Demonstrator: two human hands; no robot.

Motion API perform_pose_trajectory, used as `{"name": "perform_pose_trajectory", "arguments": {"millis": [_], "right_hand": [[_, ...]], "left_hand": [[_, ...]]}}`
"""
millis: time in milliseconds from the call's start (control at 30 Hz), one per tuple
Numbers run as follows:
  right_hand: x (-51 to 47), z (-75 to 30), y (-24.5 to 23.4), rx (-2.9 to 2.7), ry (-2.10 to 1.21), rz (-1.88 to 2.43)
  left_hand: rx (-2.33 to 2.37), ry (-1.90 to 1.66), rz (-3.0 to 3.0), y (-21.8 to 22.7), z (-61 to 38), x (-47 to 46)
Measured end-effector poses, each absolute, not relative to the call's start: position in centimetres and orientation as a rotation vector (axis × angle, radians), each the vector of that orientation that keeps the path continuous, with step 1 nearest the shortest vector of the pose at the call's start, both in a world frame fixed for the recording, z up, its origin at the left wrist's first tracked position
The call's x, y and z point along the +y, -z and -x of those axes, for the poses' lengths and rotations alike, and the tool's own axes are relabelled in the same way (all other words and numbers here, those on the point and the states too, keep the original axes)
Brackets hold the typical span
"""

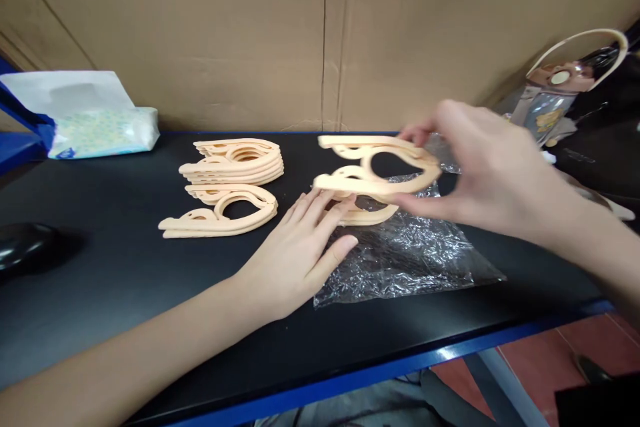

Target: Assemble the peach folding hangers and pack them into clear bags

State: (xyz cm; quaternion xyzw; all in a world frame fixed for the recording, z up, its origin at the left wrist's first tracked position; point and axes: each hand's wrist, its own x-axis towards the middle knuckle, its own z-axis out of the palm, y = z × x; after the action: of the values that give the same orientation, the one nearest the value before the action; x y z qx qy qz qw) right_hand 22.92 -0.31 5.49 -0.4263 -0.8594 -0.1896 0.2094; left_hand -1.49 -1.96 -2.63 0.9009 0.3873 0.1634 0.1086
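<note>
Between the thumb and fingers of my right hand [493, 170], closed, is a cream folded plastic clothes hanger [427, 173], raised a little above the table. My left hand [305, 247] lies with its fingers stretched out, their tips at another folded hanger [373, 218] under the raised one; the fingers partly cover it. Beneath that lower hanger spreads a crinkled clear plastic bag [410, 260]. To the left, a stack of matching folded hangers [233, 163] stands behind a smaller pile of them [220, 213].
A black table [125, 293] with a blue front edge bears everything. At back left lies a tissue pack [105, 127], with a black computer mouse [25, 247] at far left. A cardboard wall [225, 33] rises behind. A bottle with a carry loop [555, 93] stands at right.
</note>
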Motion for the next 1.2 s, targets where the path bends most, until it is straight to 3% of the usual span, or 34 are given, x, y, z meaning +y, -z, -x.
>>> {"name": "perform_pose_trajectory", "arguments": {"millis": [200, 300, 800, 1200], "right_hand": [[-3.0, -34.1, -3.5, -2.180, 0.869, 1.485], [-4.4, -36.8, -2.4, -2.223, 0.864, 1.503], [-4.3, -31.3, -0.3, -2.547, -0.242, 1.373], [-3.4, -32.0, -0.2, -2.446, -0.622, 1.321]], "left_hand": [[1.084, -0.539, -2.653, 2.8, 1.5, -1.4], [1.025, -0.506, -2.672, 2.5, 1.4, -1.4], [0.998, -0.301, -2.678, 2.0, 1.5, -1.8], [0.952, -0.203, -2.738, 2.5, 1.5, -1.2]]}}
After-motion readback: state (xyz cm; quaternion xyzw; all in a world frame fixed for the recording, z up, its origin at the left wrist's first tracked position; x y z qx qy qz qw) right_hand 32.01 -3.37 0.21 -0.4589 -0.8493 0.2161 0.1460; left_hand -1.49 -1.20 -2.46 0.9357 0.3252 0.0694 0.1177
